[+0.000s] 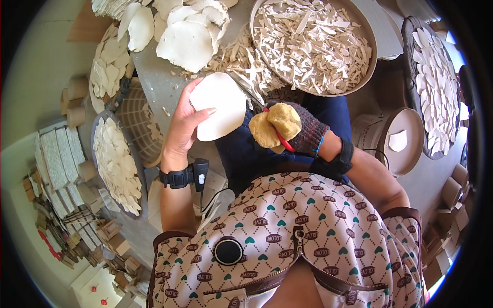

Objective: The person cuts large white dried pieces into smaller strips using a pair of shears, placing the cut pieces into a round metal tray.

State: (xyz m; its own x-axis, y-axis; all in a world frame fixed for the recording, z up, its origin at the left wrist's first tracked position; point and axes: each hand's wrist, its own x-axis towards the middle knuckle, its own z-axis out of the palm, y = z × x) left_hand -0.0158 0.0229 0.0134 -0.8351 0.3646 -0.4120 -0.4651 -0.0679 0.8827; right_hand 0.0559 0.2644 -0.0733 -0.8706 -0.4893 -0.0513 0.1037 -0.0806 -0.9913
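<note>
1. Your left hand (181, 128) holds a flat white slice (219, 106) up over your lap, thumb laid across its lower left face and the other fingers curled behind its left edge, clamped on it.
2. The slice is an uneven oval; its long axis runs from lower left to upper right, broad face turned up toward you.
3. Your right hand (300, 131) wears a dark knit glove with padded yellow fingertips (276, 124). Its fingers are closed on a red tool (283, 140), just right of the slice; the tool's working end is hidden, so you cannot tell whether it touches the slice.
4. Ahead of you, the grey bench (154, 77) carries more large white slices (187, 38) and loose cut strips (231, 59).
5. A big round tray (367, 56) beyond your right hand is heaped with pale strips.
6. Round mesh trays of drying slices lie at your left (117, 164) and at your far right (436, 84).
7. A shallow round pan (405, 141) at your right holds 1 small white piece.
8. The floor is pale; stacked flat boxes (59, 164) and small blocks stand along the left edge.
</note>
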